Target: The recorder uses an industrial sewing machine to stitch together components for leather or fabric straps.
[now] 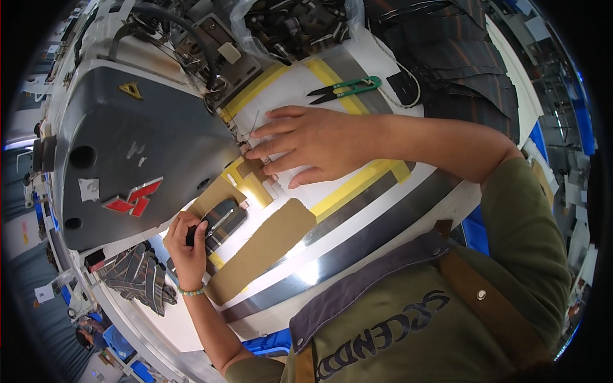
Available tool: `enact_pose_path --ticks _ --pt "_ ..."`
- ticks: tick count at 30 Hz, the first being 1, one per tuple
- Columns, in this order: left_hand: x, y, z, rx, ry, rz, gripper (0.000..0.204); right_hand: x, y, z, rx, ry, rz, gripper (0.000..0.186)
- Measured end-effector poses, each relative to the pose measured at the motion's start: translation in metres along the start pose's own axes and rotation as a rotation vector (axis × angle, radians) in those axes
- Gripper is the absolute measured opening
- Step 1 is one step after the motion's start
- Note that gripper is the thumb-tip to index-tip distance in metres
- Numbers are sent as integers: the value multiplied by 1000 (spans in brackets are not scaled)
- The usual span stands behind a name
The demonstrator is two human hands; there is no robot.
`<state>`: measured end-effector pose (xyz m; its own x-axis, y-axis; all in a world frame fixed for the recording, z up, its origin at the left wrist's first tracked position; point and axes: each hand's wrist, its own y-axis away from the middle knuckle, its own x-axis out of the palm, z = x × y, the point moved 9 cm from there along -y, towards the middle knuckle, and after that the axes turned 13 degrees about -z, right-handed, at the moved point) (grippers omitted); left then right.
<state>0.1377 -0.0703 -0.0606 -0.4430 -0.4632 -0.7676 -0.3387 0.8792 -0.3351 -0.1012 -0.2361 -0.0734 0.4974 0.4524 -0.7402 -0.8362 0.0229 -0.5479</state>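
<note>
The grey sewing machine [128, 147] fills the left of my view and hides its own needle; I cannot make out what sits under the head. The white counter [357, 236] carries yellow tape strips, and my chest cuts off its near edge. One stack of plaid fabric pieces [137, 277] lies at the counter's left edge. My right hand [313, 143] lies flat on a white piece [306, 188], fingers spread open, tips beside the machine. My left hand [185, 246] has its fingers closed around one dark plaid piece [220, 220], partly hidden. One pair of green thread snips [345, 89] lies beyond.
</note>
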Motion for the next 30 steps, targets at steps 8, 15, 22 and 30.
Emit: enact_pose_path --ticks 8,15,22,30 --pt "-26 13 33 -239 59 -112 8 3 -1 0 -7 6 6 42" --pt "-27 -34 -1 -78 1 -17 14 2 1 0 -12 18 9 41" --pt "31 -42 -9 -183 -13 73 22 -1 3 0 -16 -8 -40 40" --pt "44 -38 -41 146 -211 -120 15 -6 -1 3 -7 -46 -60 46"
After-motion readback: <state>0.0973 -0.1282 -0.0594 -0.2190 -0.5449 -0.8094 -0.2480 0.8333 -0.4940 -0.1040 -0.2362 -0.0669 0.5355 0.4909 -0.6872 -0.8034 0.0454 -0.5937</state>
